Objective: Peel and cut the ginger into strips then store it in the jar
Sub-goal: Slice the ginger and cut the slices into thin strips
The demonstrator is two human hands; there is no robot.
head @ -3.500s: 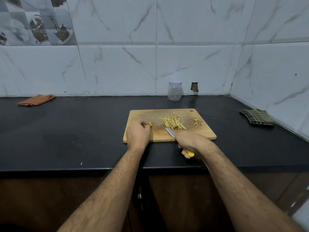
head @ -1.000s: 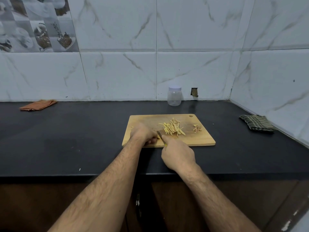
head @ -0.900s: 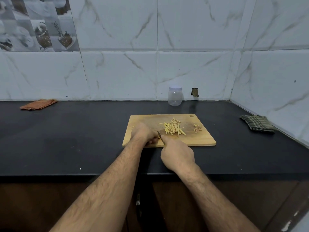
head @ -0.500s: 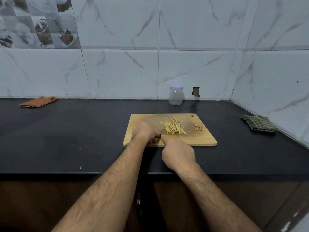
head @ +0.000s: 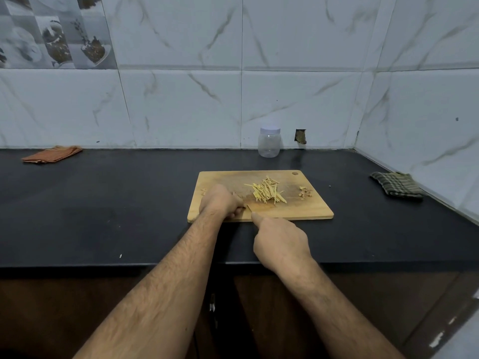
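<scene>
Ginger strips heaped on cutting board just right of left hand, fingers curled onto board, right hand gripping knife

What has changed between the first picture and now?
The right hand brought the knife leftward, in close beside the left hand, which moved nearer on the cutting board. The strip pile, peel scraps and jar stayed put.

White marble-look wall tiles meet at a corner on the right. A black stone countertop lies over dark brown wooden cabinets. A small broken hole shows low in the wall.
</scene>
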